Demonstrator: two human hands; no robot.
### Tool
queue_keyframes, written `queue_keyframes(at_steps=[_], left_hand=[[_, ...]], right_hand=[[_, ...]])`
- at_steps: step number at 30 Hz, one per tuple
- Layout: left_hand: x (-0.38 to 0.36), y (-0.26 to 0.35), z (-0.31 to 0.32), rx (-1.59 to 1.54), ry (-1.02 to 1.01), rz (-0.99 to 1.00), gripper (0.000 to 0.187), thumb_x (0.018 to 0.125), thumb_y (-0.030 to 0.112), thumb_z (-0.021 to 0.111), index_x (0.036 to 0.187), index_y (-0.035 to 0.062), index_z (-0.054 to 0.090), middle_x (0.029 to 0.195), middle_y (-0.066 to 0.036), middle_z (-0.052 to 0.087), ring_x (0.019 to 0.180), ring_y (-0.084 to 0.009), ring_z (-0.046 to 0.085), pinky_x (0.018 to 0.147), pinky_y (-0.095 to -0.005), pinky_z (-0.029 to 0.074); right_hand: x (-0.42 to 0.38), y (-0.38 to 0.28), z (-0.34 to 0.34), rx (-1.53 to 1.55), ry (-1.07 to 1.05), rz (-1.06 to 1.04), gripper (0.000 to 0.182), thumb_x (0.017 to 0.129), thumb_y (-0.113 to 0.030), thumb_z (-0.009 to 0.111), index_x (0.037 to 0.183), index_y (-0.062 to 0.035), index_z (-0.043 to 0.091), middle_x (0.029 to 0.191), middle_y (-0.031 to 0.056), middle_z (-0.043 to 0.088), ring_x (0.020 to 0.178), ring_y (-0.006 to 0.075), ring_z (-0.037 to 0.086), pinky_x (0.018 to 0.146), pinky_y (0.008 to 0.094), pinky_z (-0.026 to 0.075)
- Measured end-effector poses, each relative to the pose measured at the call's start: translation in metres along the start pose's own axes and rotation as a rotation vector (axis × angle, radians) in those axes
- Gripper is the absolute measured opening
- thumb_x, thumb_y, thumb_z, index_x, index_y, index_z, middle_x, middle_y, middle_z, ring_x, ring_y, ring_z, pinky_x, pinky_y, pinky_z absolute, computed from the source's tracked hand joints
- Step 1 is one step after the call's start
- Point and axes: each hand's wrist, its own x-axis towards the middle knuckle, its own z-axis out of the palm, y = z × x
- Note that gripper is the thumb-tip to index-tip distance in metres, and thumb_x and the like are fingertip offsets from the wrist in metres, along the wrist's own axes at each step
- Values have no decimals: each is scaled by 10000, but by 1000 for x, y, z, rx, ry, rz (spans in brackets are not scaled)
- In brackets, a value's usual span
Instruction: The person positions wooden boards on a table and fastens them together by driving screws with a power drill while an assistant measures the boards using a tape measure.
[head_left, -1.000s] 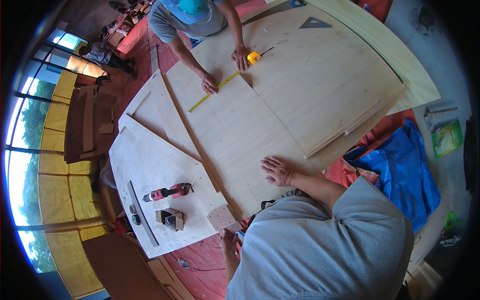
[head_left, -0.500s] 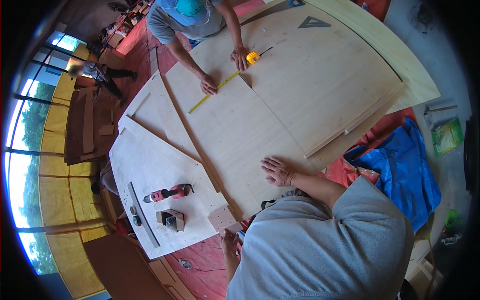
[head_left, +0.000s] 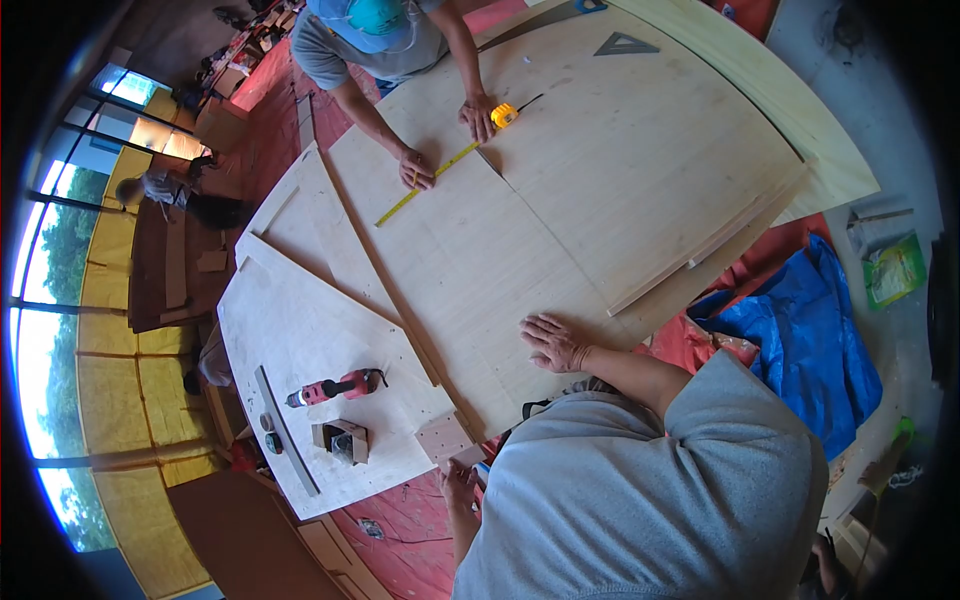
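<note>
My right hand (head_left: 550, 343) lies flat on the large plywood sheet (head_left: 560, 260), fingers stretched out and nothing held. Down by the table corner, my left hand (head_left: 458, 480) has its fingers curled at the lower edge of a small wooden block (head_left: 445, 438) marked with several dark dots; the fingers are partly hidden. Across the sheet, a co-worker's hands (head_left: 418, 170) press an extended yellow tape measure (head_left: 400, 205) onto the wood, its case (head_left: 503, 115) beside one of them. A pencil line crosses the sheet from near the tape toward my side.
A red drill (head_left: 335, 387), a metal ruler (head_left: 287, 430) and a small open box (head_left: 341, 440) lie on the pale panel at left. At the far side are a triangle square (head_left: 626, 44) and a saw (head_left: 545, 22). Blue tarp (head_left: 800, 340) is heaped at right.
My hands and the tape measure stay in place. In the left background, a person has shifted from striding to a lower, bent posture. At the lower right edge, a dark shape has come into view.
</note>
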Motion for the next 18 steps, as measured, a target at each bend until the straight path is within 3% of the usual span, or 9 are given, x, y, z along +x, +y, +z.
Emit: queue_keyframes(at_steps=[7,10,13,16,18], left_hand=[[7,0,-6,17,-77,4,382,1062,325,660,1366,170,487,1191,-115,609,1089,-303,633,926,-531,528],[-2,3,-1,33,-16,8,341,1066,332,649,1341,172,528,1174,-95,610,1070,-291,633,897,-506,532],[-1,4,-10,528,-159,246,319,1062,352,653,1300,162,557,1210,-91,612,1097,-294,630,896,-491,554],[-9,18,-5,548,-153,216,296,1063,355,653,1262,155,563,1184,-95,637,1051,-288,657,857,-482,592],[-11,31,1,392,-45,-38,297,1061,352,659,1260,153,568,1132,-102,662,972,-281,687,802,-484,626]], right_hand=[[-1,1,1,-23,-14,8,652,903,-438,671,1396,-15,618,1614,169,470,1536,313,387,1298,486,233],[-1,0,-4,13,-25,17,652,904,-396,690,1416,-4,592,1597,197,482,1528,340,402,1292,509,255],[-2,0,1,18,-7,23,645,918,-395,681,1424,-7,586,1600,197,479,1533,341,396,1292,509,254],[-3,-1,-4,0,-57,37,636,926,-388,680,1429,-11,583,1604,198,474,1536,340,393,1294,508,253],[-3,-2,-8,12,-58,42,636,928,-391,677,1430,-13,583,1605,198,473,1536,339,394,1294,506,251]])
